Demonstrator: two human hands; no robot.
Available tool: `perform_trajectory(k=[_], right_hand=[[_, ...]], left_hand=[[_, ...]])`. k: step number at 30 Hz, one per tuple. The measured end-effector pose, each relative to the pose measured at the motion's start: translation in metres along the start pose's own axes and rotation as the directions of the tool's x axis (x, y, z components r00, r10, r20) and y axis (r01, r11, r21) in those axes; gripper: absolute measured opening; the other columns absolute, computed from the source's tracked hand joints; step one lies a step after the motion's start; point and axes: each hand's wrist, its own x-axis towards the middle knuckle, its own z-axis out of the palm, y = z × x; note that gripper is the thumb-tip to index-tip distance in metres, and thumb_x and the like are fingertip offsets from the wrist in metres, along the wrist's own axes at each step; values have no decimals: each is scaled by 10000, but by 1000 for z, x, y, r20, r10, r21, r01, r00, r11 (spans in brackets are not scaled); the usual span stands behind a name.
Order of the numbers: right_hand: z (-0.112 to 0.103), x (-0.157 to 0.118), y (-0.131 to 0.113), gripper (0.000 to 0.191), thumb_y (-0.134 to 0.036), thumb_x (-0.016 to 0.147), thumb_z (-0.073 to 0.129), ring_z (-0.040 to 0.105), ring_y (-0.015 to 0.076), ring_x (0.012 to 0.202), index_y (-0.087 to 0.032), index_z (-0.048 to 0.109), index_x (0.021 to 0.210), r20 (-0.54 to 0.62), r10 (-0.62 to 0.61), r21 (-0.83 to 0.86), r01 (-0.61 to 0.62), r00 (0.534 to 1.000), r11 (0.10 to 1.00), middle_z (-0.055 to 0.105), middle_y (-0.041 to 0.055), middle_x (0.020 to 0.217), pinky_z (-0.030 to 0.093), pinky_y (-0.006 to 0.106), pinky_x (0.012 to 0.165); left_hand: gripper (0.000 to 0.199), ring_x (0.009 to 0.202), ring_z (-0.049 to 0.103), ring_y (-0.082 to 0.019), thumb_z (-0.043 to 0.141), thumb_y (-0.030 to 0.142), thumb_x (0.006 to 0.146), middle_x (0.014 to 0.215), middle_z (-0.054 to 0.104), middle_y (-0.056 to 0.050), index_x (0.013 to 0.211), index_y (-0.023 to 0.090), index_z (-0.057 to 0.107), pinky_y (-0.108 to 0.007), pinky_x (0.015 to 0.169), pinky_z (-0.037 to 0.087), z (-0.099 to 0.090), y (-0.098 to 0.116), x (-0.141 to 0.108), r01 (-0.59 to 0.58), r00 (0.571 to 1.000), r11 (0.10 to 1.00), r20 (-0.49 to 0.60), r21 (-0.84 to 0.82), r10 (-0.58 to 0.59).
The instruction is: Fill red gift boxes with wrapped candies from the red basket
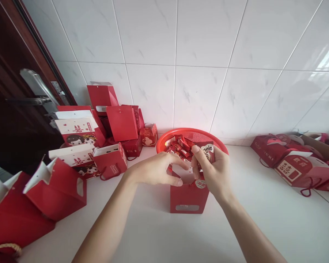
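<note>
A red gift box [188, 199] stands upright on the white surface with its top open and a clear window low on its front. My left hand [160, 170] is at the box's left top edge, thumb and fingers apart; I cannot tell whether it touches the rim. Above the box's right side, my right hand [215, 168] is closed on a dark red snack packet [208, 151] with a cream label. Just behind is a red plastic basket [190, 131] with red-wrapped sweets [181, 146] in it. A round pale label [200, 183] shows at the box's front rim.
Several red gift boxes [63, 190] stand open on the left, with more boxes [122, 124] grouped behind by the tiled wall [148, 91]. On the right are closed red boxes with cord handles [290, 168]. A dark door with a metal handle [40, 87] is at far left.
</note>
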Motion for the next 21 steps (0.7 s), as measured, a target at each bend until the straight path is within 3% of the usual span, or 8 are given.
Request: perform_trajectory(k=[4,8,11,13,15,18,21], right_hand=[[7,-5,3,400,-438,917,682,474,91,356,-216,488,647,-213,-115,86,136,970,987,576,-41,507,353,218,335],[3,-6,6,305,-373,977,610,518,103,368,-223,539,720,-368,-321,39,360,873,932,607,-40,559,370,229,349],[2,-4,12,268,-333,981,608,608,133,460,-221,580,739,-250,-429,-9,441,868,897,638,-24,583,486,260,449],[3,-2,15,249,-332,977,613,656,154,547,-214,606,758,-138,-433,-47,431,891,901,673,-4,624,541,288,535],[2,-1,15,264,-343,971,618,648,151,565,-212,604,743,-97,-415,-79,409,905,909,673,0,629,545,293,563],[-3,1,9,261,-384,955,626,537,115,440,-219,586,757,-84,-310,-24,309,947,951,578,-44,528,465,254,451],[-12,3,2,171,-404,928,602,467,110,351,-242,572,882,24,-94,137,89,995,986,522,-77,488,350,226,347]], left_hand=[[390,1090,652,-253,789,327,771,1224,715,-8,1159,305,755,-324,933,484,2,-3,2,-7,1000,1000,-19,19,7],[492,1102,648,-259,825,371,735,1274,694,-27,1214,313,731,-317,888,494,4,-6,2,9,999,999,-38,31,-8],[476,1102,658,-259,820,338,739,1258,708,-18,1206,316,732,-330,919,494,4,-6,3,-20,1000,1000,-16,13,20],[465,1126,657,-260,820,318,740,1278,706,-13,1198,318,736,-337,951,488,4,-6,3,-40,999,999,-10,-4,40],[469,1182,637,-262,821,323,743,1316,692,-8,1204,328,734,-332,965,485,4,-7,3,-51,999,999,-15,-4,51],[472,1222,618,-268,820,345,748,1320,690,-5,1212,341,732,-334,980,482,4,-7,3,-43,999,999,-12,8,44],[473,1229,615,-274,820,340,745,1321,688,-8,1210,331,734,-334,980,488,4,-7,2,-32,999,999,-16,6,32]])
